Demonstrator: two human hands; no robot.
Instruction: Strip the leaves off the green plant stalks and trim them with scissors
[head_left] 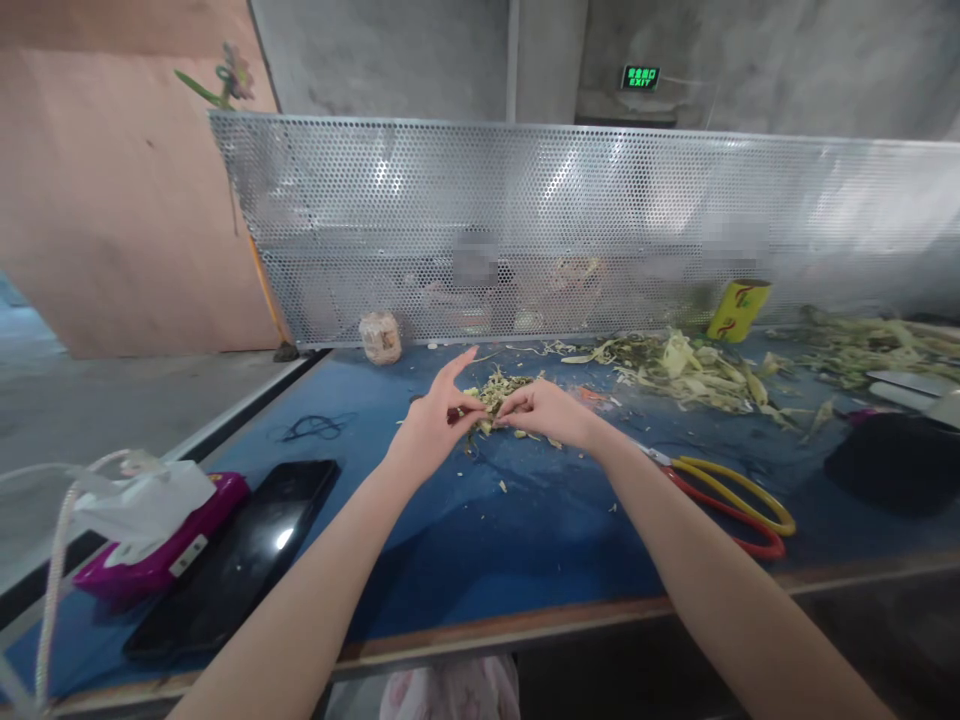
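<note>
Both my hands meet over the middle of a blue table (525, 540). My left hand (435, 425) pinches thumb against a finger on a small piece I cannot make out, its index finger pointing up and away. My right hand (547, 412) is closed in a pinch on the same small bit, fingertips touching the left hand's. Just behind the fingertips lies a small heap of yellow-green plant scraps (499, 390).
Scissors with yellow and red handles (731, 500) lie right of my right arm. A black phone (240, 550), a purple tissue pack (161, 545) and black hair ties (311, 428) lie left. More leaf scraps (690, 365), a yellow can (739, 310), a dark object (892, 465), a jar (380, 337), and a perforated metal screen (570, 220) stand behind.
</note>
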